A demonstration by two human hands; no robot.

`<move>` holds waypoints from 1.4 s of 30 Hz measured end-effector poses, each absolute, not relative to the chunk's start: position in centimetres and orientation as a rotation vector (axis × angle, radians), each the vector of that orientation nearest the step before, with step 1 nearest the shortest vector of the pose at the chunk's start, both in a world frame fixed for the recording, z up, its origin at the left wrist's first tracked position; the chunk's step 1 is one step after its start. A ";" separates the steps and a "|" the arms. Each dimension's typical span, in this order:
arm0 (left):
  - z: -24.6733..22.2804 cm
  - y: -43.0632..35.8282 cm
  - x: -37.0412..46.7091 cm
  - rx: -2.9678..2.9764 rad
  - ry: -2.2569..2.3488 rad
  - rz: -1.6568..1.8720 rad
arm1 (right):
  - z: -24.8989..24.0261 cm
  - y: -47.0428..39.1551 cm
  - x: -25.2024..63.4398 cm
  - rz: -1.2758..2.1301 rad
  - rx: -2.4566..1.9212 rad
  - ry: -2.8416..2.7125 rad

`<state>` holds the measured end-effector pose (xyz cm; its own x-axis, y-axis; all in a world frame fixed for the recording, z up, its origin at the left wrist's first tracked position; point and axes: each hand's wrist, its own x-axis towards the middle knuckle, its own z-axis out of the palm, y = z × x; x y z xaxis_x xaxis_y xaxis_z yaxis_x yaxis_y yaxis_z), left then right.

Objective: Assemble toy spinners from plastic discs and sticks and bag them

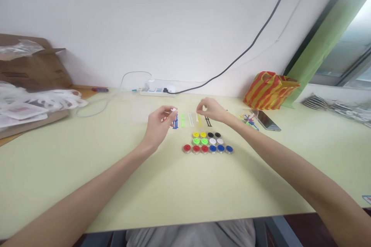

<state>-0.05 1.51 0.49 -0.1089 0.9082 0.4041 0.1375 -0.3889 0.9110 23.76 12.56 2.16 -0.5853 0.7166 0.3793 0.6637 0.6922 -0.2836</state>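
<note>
One small white piece [174, 110] sits pinched between the fingers of the left hand [157, 125], above the desk [162, 193]; it seems light and stiff, perhaps slippery, best taken by its edges. The right hand [213, 109] has bent fingers near the yellow strips [199, 120]; whether they grip something, I cannot tell

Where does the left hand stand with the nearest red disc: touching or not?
Apart: the head view shows a strip of desk between the left hand and that red disc.
</note>
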 end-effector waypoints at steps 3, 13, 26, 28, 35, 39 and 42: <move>0.7 1.2 0.1 1.539 1.134 1.510 | 3.3 10.2 25.1 0.327 -1.008 -2.186; 0.5 0.5 1.0 1.624 1.078 1.391 | 0.6 4.6 29.5 0.883 -0.965 -1.586; 0.4 1.0 0.9 1.687 1.181 1.352 | -0.3 7.4 33.0 1.182 -0.894 -1.048; 0.4 1.0 0.9 1.696 1.183 1.345 | -0.6 7.7 33.2 1.175 -0.889 -1.044; 0.4 0.7 0.9 1.723 1.200 1.312 | -0.4 6.7 32.3 1.182 -0.855 -1.143; 0.2 0.6 1.0 1.703 1.190 1.272 | 0.0 5.2 30.1 1.140 -0.897 -1.353; 0.1 0.4 1.2 1.735 1.105 1.229 | 0.2 4.1 28.5 1.070 -0.886 -1.462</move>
